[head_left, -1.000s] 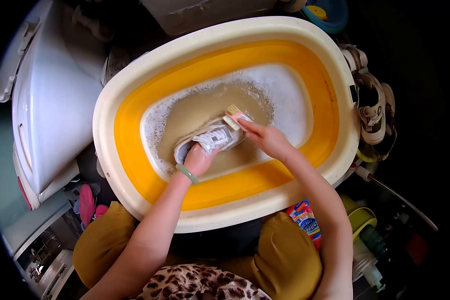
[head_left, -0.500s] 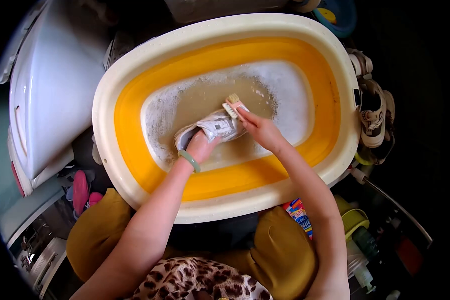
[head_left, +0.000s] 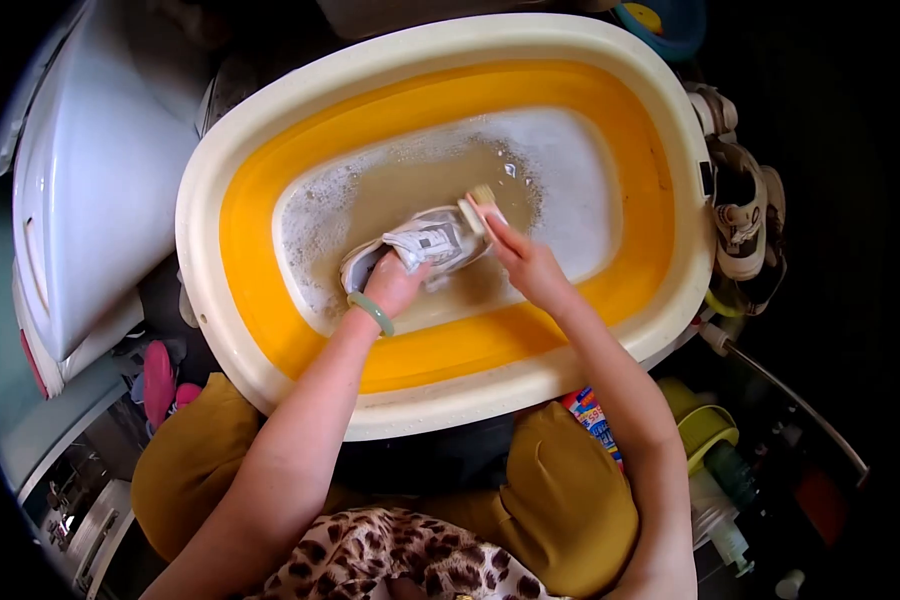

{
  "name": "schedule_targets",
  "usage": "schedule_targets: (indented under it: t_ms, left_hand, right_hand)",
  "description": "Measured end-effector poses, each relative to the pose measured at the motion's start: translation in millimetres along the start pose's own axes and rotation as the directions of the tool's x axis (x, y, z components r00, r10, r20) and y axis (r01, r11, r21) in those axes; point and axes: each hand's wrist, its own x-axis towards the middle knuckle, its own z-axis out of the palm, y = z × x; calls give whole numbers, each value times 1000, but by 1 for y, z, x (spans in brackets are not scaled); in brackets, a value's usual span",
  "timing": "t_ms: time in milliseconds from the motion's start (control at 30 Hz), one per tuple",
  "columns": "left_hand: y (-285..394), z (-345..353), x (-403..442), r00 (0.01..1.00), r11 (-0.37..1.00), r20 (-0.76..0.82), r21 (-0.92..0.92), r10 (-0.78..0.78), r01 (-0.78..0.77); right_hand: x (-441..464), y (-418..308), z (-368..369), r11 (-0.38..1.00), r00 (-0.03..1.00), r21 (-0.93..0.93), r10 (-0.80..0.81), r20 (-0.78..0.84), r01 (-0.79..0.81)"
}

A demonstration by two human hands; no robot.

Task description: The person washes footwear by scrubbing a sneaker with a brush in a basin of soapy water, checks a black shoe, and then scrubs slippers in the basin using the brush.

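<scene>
A white and grey shoe (head_left: 442, 241) lies tilted in cloudy, sudsy water inside a yellow and cream oval tub (head_left: 450, 375). My left hand (head_left: 395, 287), with a green bangle at the wrist, grips the shoe near its opening and tongue; some fingers are hidden inside it. In my right hand (head_left: 532, 268) is a pink brush (head_left: 483, 208) with pale bristles, its head against the toe end of the shoe. White foam rings the brownish water around both hands.
Several shoes (head_left: 740, 215) stand right of the tub. A white ceramic fixture (head_left: 100, 190) is at the left. A colourful packet (head_left: 592, 420) and a green basin (head_left: 708, 430) are at the lower right, beside a metal rod (head_left: 795, 405).
The brush has shifted slightly over the toe of the shoe and its angle has changed. The whole view has moved a little, and the foam pattern on the water differs.
</scene>
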Motion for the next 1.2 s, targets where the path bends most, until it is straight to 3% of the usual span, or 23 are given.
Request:
schedule_targets:
  t_ms: [33, 67, 133, 233, 267, 333, 400, 467, 533, 600, 667, 700, 733, 867, 900, 1000, 1100, 1167, 1200]
  left_hand:
    - [1, 0, -1, 1000, 999, -7, 38, 12, -11]
    - [0, 0, 0, 1000, 997, -18, 76, 20, -18]
    - [-4, -1, 3, 1000, 998, -11, 65, 21, -20]
    - [-4, 0, 0, 1000, 996, 4, 91, 8, -9]
    - [-3, 0, -1, 1000, 994, -17, 109, -19, 20]
    - [-2, -1, -2, 1000, 996, -16, 93, 1, 0]
    - [1, -1, 0, 999, 998, -15, 54, 31, -30]
    - [4, -2, 0, 996, 990, -6, -115, -87, 85]
    - [3, -5, -5, 997, 981, -1, -181, -71, 70]
    - [1, -20, -13, 998, 975, 28, -215, -48, 53]
    - [2, -40, -20, 976, 789, 69, -578, -206, 208]
    - [11, -41, -25, 980, 805, 79, -561, -180, 193]
    - [23, -44, -32, 983, 710, 40, -687, -179, 157]
    - [46, -55, -19, 986, 598, -9, -796, -167, 94]
    - [49, -54, -18, 986, 599, -11, -796, -164, 91]
    - [59, -49, -15, 994, 657, 16, -749, -109, 84]
    - [71, -44, -15, 989, 652, 87, -744, -118, 143]
    - [69, -45, -15, 993, 689, 84, -715, -80, 116]
    - [67, -46, -14, 996, 719, 76, -690, -46, 86]
  right_hand:
    - [-9, 15, 0, 1000, 1000, -11, -5, -2, 5]
    - [-23, 45, 2, 983, 980, 16, -184, -78, 185]
    - [-30, 39, 2, 934, 929, 43, -345, -135, 354]
    - [-7, 3, -4, 975, 999, 217, 54, 4, -54]
    - [8, -7, -7, 973, 999, 226, 49, 1, -48]
    - [24, -20, -12, 924, 976, 349, 93, 197, -159]
    - [2, -25, -21, 914, 981, 377, 91, 171, -150]
    - [-30, -22, -36, 864, 955, 422, 193, 224, -274]
    - [-40, -6, -43, 834, 939, 439, 252, 233, -333]
    - [-50, -2, -50, 828, 973, 512, 190, 130, -230]
    - [-58, -22, -67, 789, 986, 592, 160, 57, -162]
    - [-61, -28, -74, 778, 996, 623, 88, 14, -77]
    - [-63, -33, -82, 762, 999, 647, 8, -36, 17]
    - [-105, -42, -58, 843, 993, 534, -105, 60, 57]
    - [-105, -43, -47, 875, 979, 441, -199, -47, 198]
    - [-84, -51, -39, 907, 945, 275, -283, -167, 320]
    - [-45, -65, -64, 926, 945, 203, -289, -153, 317]
    - [-26, -65, -80, 955, 982, 258, -174, 73, 150]
    - [-32, -62, -84, 955, 981, 252, -177, 75, 153]
